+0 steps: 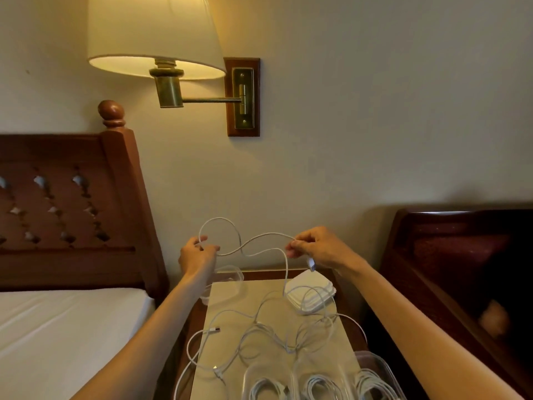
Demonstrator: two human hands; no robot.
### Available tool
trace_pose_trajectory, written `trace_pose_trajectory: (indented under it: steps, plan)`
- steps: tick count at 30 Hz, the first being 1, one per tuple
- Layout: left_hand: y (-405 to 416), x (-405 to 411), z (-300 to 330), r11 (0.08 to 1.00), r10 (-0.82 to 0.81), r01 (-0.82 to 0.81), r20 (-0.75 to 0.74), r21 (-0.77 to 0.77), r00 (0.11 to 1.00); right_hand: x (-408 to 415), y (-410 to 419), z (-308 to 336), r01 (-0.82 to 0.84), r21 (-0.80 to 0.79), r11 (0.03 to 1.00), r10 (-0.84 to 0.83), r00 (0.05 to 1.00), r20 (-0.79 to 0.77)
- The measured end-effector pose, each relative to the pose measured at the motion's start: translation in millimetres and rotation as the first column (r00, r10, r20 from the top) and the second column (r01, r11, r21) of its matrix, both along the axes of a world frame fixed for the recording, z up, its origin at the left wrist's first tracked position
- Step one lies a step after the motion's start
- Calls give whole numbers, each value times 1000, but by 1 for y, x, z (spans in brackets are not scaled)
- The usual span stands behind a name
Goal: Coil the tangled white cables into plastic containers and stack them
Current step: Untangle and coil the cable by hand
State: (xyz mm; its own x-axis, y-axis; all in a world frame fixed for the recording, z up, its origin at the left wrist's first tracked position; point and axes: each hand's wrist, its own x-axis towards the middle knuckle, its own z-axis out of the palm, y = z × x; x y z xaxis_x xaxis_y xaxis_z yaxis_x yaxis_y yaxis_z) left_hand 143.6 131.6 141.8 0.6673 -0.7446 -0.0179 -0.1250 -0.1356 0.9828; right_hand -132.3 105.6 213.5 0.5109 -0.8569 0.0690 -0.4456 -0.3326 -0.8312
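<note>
Both hands are up in the air over the table, and a white cable (253,243) runs between them. The left hand (197,255) pinches one loop of it with curled fingers. The right hand (313,248) pinches the other part, and a small plug (312,266) hangs just under it. From there the cable drops down to the tangled pile (277,333) of white cables on the table.

The cable looks light, thin and very bendy. It will likely flop and twist, so it is best held near the plug and fed round loop by loop. Pulling hard could tighten the knots below.

Three clear containers (320,382) sit at the near edge, each with a coiled cable inside. An empty clear container (227,280) sits at the far left of the table, and a stack of white lids (311,293) at the far right.

The small table (227,301) has a pale top. A bed (57,327) with a wooden headboard is on the left, a dark chair (461,269) on the right, and a lit wall lamp (155,36) above.
</note>
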Motion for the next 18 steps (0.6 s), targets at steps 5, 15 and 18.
trace_pose_trajectory:
  steps: [5, 15, 18]
  plan:
    - [22, -26, 47, 982, -162, 86, 512, 169, 844, -3, 1, 32, -56, 247, 967, 9, 982, 187]
    - [47, -84, 72, 507, -813, 831, 192, -229, 549, -7, 28, 91, -155, 212, 965, 70, 931, 359]
    - [50, -63, 82, 569, -709, 800, 379, -190, 594, -36, 17, 105, 5, 119, 993, -47, 932, 358]
